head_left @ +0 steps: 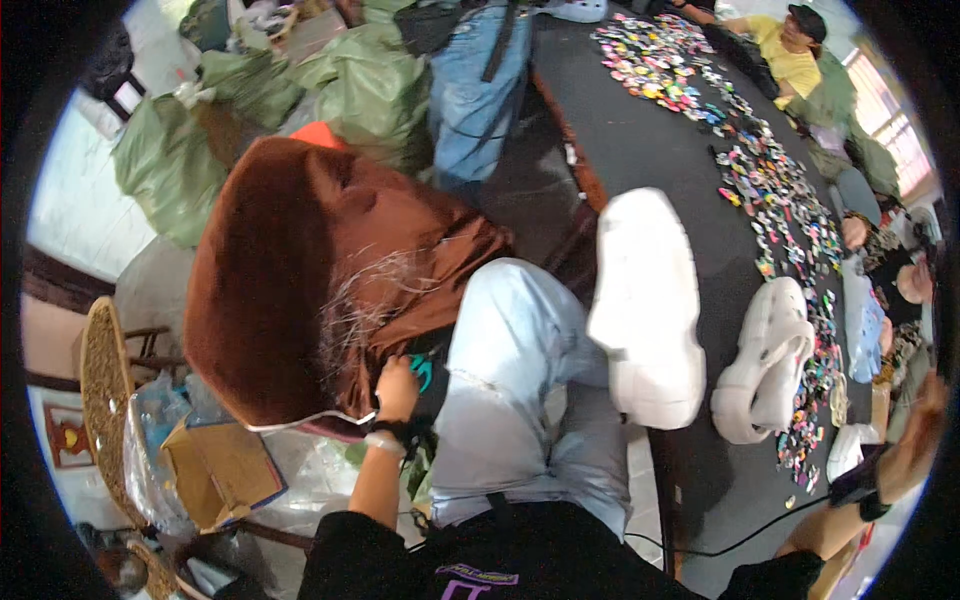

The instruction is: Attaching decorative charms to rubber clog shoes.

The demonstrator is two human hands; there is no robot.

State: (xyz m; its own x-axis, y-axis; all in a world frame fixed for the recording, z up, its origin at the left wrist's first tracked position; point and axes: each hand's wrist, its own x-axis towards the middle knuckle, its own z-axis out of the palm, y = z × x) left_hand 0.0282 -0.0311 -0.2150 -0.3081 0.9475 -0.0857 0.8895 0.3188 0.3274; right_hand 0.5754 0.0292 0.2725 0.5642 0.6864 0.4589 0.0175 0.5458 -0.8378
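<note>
Dark surface [600,120] carries a white clog [736,392]; left hand [398,388] curls at a teal object [421,373] beside brown cloth [262,300], blurred right hand [914,440] well apart (I cannot tell either grip).

Bulging green sacks [165,165] sit beyond a cardboard box [215,475], at left.

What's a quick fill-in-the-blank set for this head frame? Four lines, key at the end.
1. Just right of the left hand shows a small object coloured ______.
2. The pale strands lie on fabric coloured ______.
3. The person in a dark cap at the upper right wears a ______ shirt.
4. The cardboard box is in the lower ______ part of the picture.

Missing words: teal; brown; yellow; left.
</note>
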